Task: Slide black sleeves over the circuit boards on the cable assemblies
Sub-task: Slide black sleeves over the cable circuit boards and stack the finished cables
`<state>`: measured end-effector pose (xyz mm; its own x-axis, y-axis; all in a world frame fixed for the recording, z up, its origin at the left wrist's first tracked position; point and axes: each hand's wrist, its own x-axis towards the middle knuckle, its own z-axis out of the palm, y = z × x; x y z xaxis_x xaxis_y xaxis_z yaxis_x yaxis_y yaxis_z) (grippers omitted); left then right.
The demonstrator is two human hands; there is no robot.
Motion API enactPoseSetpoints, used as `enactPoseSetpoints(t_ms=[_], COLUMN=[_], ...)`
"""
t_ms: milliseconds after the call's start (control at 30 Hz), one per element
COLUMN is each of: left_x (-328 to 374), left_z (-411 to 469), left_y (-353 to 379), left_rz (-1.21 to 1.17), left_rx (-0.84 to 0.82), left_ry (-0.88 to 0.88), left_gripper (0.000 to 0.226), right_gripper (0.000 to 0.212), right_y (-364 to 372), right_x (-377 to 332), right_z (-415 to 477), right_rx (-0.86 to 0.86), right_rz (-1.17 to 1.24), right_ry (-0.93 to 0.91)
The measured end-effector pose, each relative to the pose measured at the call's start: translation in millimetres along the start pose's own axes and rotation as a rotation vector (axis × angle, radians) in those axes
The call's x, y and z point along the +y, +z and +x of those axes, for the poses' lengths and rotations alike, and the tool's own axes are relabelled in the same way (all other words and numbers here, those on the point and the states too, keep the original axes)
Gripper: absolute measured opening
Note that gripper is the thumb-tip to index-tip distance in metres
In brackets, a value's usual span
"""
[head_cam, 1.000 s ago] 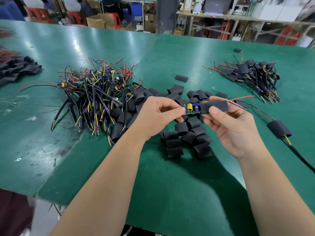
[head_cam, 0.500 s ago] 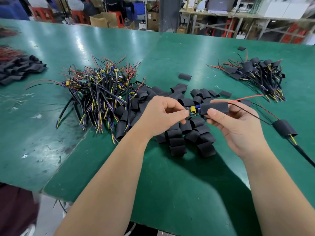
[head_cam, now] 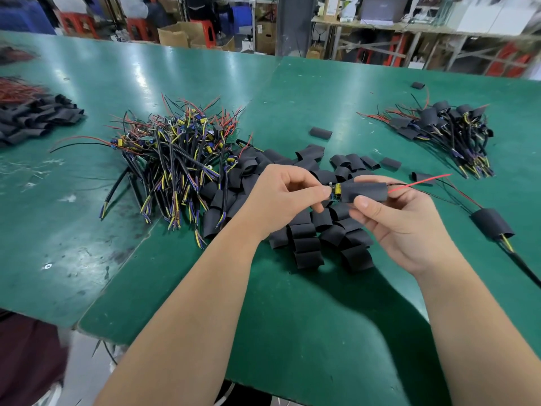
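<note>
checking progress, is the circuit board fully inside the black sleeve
No, the circuit board end with its yellow capacitor shows outside the black sleeve, beside the left hand.

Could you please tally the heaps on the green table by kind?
Heap of unsleeved cable assemblies: 1
Heap of loose black sleeves: 1
Heaps of sleeved cable assemblies: 2, one far right, one far left and partly cut off
Total: 4 heaps

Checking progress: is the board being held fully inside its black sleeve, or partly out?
Partly out: the circuit board, yellow capacitor showing, sticks out of the sleeve toward the left hand.
</note>
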<state>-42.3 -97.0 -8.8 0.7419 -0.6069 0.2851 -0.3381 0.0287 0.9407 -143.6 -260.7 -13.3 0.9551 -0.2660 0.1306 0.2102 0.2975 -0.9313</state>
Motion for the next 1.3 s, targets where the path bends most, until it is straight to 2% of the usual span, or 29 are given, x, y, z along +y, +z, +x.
enactPoseSetpoints(t_ms=[233, 433, 567, 633, 667, 733, 767, 833, 900, 1000, 1067, 1133, 1233, 1300], left_x=[2, -1, -6, -4, -4, -5, -7, -14, -21, -28, -28, -28, -29, -29], left_z=[-1, 0, 1, 1, 2, 4, 6, 6, 4, 2, 2, 2, 0, 1], left_y=[1, 12, 12, 11, 8, -5, -15, -35, -48, -53, -57, -64, -74, -78], left_rz=[-0.040, 0.075, 0.162, 0.128, 0.121, 0.239, 0.409, 0.849, 1.071, 1.081, 1.037, 1.029, 1.045, 0.991], left_rx=[-0.026, -0.024, 0.067, 0.079, 0.101, 0.252, 0.376, 0.654, 0.759, 0.781, 0.818, 0.831, 0.835, 0.864], left_ry=[-0.015, 0.004, 0.012, -0.048, -0.065, -0.058, -0.048, -0.111, -0.298, -0.405, -0.414, -0.470, -0.564, -0.555], left_gripper=[0.021, 0.018, 0.017, 0.011, 0.017, 0.033, 0.036, 0.026, 0.032, 0.042, 0.041, 0.040, 0.034, 0.028], right_gripper=[0.032, 0.030, 0.037, 0.037, 0.034, 0.024, 0.021, 0.017, 0.024, 0.047, 0.044, 0.044, 0.061, 0.057], right_y=[-2, 10, 18, 22, 21, 8, -2, -31, -63, -113, -148, -159, -129, -105], right_x=[-6, 2, 7, 7, 4, -10, -19, -32, -41, -46, -38, -28, -26, -30], right_z=[-1, -2, -3, -1, 0, 4, 4, 1, -5, -11, -8, -11, -10, -8], right_rx=[-0.039, 0.116, 0.148, 0.178, 0.219, 0.350, 0.422, 0.569, 0.715, 0.823, 0.824, 0.836, 0.871, 0.871], right_rz=[-0.043, -0.149, -0.055, 0.100, 0.203, 0.377, 0.384, 0.183, -0.168, -0.677, -0.830, -1.015, -1.117, -1.118], right_ry=[-0.012, -0.059, -0.022, 0.020, 0.027, -0.003, -0.029, -0.098, -0.133, 0.025, 0.121, 0.100, 0.049, 0.005])
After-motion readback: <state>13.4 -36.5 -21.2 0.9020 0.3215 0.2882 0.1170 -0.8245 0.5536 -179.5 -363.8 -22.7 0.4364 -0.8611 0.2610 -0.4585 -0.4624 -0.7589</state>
